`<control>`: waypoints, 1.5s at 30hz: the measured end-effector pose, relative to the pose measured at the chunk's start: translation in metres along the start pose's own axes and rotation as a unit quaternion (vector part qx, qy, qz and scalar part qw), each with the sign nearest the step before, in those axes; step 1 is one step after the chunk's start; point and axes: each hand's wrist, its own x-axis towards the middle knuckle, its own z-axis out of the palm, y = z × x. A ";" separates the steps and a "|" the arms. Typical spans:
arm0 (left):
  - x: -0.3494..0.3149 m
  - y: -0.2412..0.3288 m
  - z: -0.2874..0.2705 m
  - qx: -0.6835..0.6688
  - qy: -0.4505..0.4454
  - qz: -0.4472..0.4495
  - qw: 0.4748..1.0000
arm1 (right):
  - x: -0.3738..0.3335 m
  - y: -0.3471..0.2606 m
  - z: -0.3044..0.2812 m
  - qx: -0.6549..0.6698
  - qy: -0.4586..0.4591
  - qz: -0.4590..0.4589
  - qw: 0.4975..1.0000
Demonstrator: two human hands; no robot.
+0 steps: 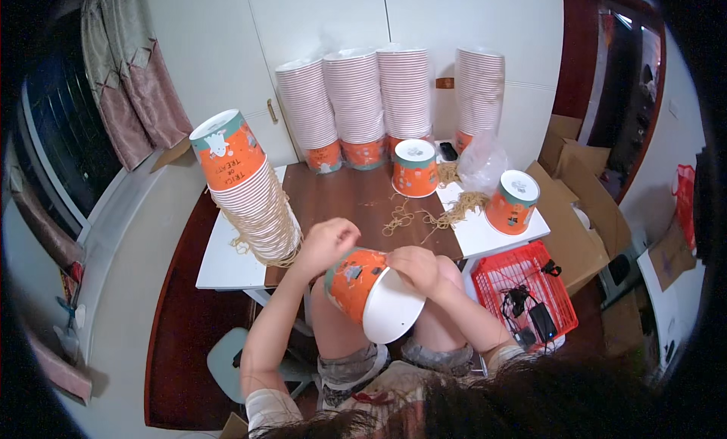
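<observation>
On my lap an orange, green-banded paper bucket lies tilted, its white inside facing down and toward me. Small dark spots, perhaps holes, show near its rim. My right hand grips the bucket at its upper right edge, with some fingertips hidden. Just above the bucket's left side is my left hand, its fingers curled together in a pinch. Whatever those fingers hold is too small to make out. To the left of that hand leans a tall stack of nested buckets with tan cords hanging down its side.
Several tall bucket stacks line the back of the brown tabletop. Two upside-down buckets, one central and one right, stand near loose tan cords and a clear plastic bag. A red crate with cables sits beside cardboard boxes.
</observation>
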 end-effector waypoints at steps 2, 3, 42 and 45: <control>0.008 -0.044 0.010 0.163 0.071 0.010 0.984 | 0.009 0.000 -0.008 0.027 -0.017 0.037 0.999; 0.011 -0.057 0.012 0.214 0.043 -0.048 0.975 | 0.012 0.001 -0.012 0.054 -0.034 0.075 0.995; -0.158 -0.070 0.154 -0.198 0.155 -0.246 0.936 | -0.040 0.304 0.127 -0.297 -0.437 0.038 0.848; -0.148 -0.060 0.134 -0.116 0.060 -0.327 0.936 | -0.025 0.289 0.120 -0.244 -0.398 0.181 0.866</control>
